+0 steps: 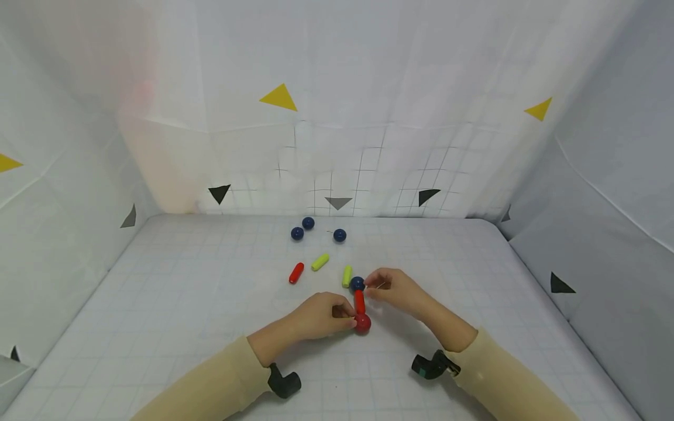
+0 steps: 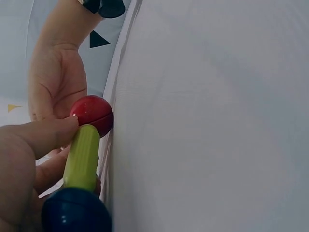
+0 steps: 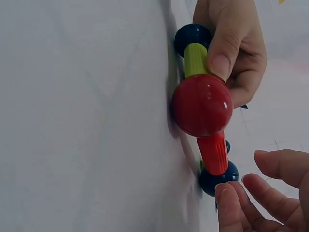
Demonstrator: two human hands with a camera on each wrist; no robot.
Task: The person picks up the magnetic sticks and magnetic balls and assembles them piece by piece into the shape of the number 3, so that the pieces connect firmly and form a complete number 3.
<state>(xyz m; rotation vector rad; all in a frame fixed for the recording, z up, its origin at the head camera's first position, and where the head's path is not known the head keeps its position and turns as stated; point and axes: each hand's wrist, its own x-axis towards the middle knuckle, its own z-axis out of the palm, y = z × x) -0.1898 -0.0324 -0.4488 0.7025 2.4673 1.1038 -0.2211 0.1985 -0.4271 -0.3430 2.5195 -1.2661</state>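
Note:
A joined chain of toy balls and rods lies on the table: a red ball (image 1: pixel 362 324) links a red rod (image 1: pixel 360 302) to a dark blue ball (image 1: pixel 357 284). From the same red ball a yellow-green rod (image 2: pixel 81 157) leads to a second dark blue ball (image 2: pixel 76 211), both hidden behind the left hand in the head view. My left hand (image 1: pixel 325 316) pinches this yellow-green rod close to the red ball. My right hand (image 1: pixel 397 289) is beside the far blue ball, fingertips (image 3: pixel 227 191) at its edge and thumb apart. Whether they touch it I cannot tell.
Beyond the hands lie a loose red rod (image 1: pixel 296 273) and a yellow-green rod (image 1: pixel 320 262). Another yellow-green rod (image 1: pixel 347 276) is close to the chain's far blue ball; contact is unclear. Blue balls (image 1: pixel 339 235) sit near the table's back edge. Fabric walls (image 1: pixel 337 146) enclose the table.

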